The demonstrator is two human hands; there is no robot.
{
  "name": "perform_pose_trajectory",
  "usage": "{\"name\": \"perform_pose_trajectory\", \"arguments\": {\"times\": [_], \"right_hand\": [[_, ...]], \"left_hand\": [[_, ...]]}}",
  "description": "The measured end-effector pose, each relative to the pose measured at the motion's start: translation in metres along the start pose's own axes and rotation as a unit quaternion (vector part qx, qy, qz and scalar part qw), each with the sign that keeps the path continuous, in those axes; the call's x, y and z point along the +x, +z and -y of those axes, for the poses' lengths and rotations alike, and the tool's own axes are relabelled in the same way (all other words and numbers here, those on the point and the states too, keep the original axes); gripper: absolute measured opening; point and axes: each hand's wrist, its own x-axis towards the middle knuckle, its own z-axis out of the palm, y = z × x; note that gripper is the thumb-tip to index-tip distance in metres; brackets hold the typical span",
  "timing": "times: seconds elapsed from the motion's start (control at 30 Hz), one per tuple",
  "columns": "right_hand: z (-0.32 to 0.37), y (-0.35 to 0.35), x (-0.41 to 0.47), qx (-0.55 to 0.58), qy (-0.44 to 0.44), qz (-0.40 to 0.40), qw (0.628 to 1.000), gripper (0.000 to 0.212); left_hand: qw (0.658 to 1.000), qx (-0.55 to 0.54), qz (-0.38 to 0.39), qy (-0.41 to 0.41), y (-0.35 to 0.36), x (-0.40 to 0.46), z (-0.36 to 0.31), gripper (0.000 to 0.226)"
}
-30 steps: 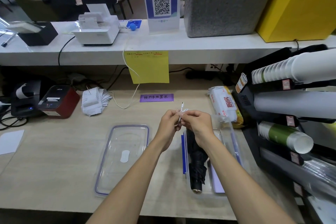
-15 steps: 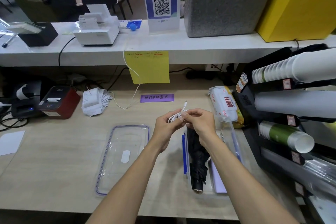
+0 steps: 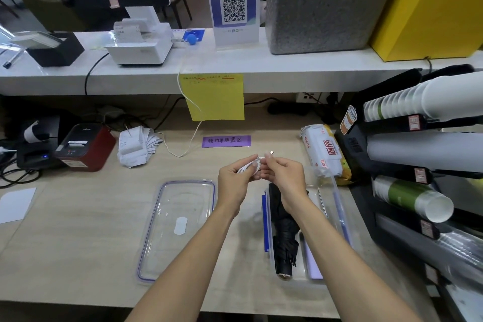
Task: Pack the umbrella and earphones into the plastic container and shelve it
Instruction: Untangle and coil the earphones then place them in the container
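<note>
White wired earphones [image 3: 251,165] are bunched between both my hands above the counter, the plug sticking up past my right fingertips. My left hand [image 3: 235,182] pinches the coiled cord and my right hand [image 3: 283,178] grips its other end. Below my right wrist lies a folded black umbrella [image 3: 283,232] inside the clear plastic container [image 3: 337,206], lengthwise. The container's clear lid [image 3: 180,227] with a blue rim lies flat on the counter to the left.
A cup dispenser rack [image 3: 418,154] fills the right side. A white packet [image 3: 322,154] lies beyond the container. Left are a red label printer [image 3: 86,146], a receipt pile [image 3: 137,145] and a white cable [image 3: 188,123]. A raised shelf [image 3: 235,70] runs across the back.
My hands have drawn the earphone cord into a tighter bundle, and the plug end has tilted to the right. The umbrella, container and lid have not moved.
</note>
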Motion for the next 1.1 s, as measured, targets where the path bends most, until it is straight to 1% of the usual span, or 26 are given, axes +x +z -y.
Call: {"name": "perform_pose_trajectory", "arguments": {"times": [0.07, 0.13, 0.17, 0.27, 0.37, 0.5, 0.53, 0.67, 0.73, 0.77, 0.83, 0.87, 0.9, 1.0, 1.03, 1.1], "right_hand": [[0.002, 0.0, -0.001, -0.04, -0.001, -0.003, 0.999, 0.033], [0.003, 0.001, -0.002, -0.087, -0.004, -0.027, 0.996, 0.036], [0.003, 0.001, -0.002, -0.098, -0.01, -0.041, 0.994, 0.032], [0.003, -0.002, -0.003, -0.085, -0.025, -0.059, 0.994, 0.014], [0.003, -0.005, -0.002, -0.101, -0.03, -0.048, 0.993, 0.007], [0.003, -0.006, 0.005, -0.165, -0.036, -0.053, 0.984, 0.006], [0.003, -0.007, 0.006, -0.173, -0.037, -0.053, 0.983, 0.006], [0.002, -0.011, 0.011, -0.178, -0.042, -0.042, 0.982, 0.002], [0.002, -0.012, 0.012, -0.171, -0.046, -0.022, 0.984, 0.002], [0.002, -0.012, 0.012, -0.164, -0.047, -0.008, 0.985, 0.003], [0.002, -0.012, 0.011, -0.135, -0.042, 0.017, 0.99, 0.004], [0.002, -0.012, 0.011, -0.112, -0.033, 0.027, 0.993, 0.004], [0.002, -0.012, 0.01, -0.084, -0.016, 0.036, 0.996, 0.004], [0.005, -0.015, 0.008, 0.003, 0.055, 0.064, 0.996, 0.007], [0.006, -0.017, 0.008, 0.025, 0.079, 0.07, 0.994, 0.01], [0.01, -0.019, 0.009, 0.057, 0.127, 0.076, 0.987, 0.016]], "left_hand": [[1.0, 0.009, -0.002, -0.001, 0.003, -0.001, 0.002, 0.021], [1.0, 0.019, 0.001, -0.002, 0.006, -0.002, 0.002, 0.02], [1.0, 0.018, 0.006, -0.003, 0.008, -0.002, 0.002, 0.019], [1.0, 0.007, 0.014, -0.002, 0.011, -0.003, 0.002, 0.017], [1.0, 0.004, 0.015, -0.005, 0.011, -0.004, 0.001, 0.017], [0.999, 0.001, 0.032, -0.02, 0.013, -0.004, 0.0, 0.037], [0.999, -0.004, 0.035, -0.02, 0.013, -0.005, 0.0, 0.039], [0.998, -0.037, 0.038, -0.016, 0.013, -0.006, -0.007, 0.025], [0.997, -0.06, 0.049, -0.028, 0.011, -0.004, -0.008, 0.016], [0.995, -0.075, 0.054, -0.042, 0.01, -0.002, -0.008, 0.021], [0.99, -0.098, 0.06, -0.084, 0.006, 0.001, -0.007, 0.044], [0.988, -0.1, 0.066, -0.101, 0.004, 0.002, -0.008, 0.051], [0.985, -0.102, 0.075, -0.114, 0.002, 0.002, -0.01, 0.051], [0.983, -0.074, 0.13, -0.108, -0.004, 0.003, -0.013, 0.025], [0.983, -0.054, 0.143, -0.097, -0.005, 0.004, -0.014, 0.021], [0.985, 0.01, 0.161, -0.067, -0.008, 0.005, -0.014, 0.019]]}}
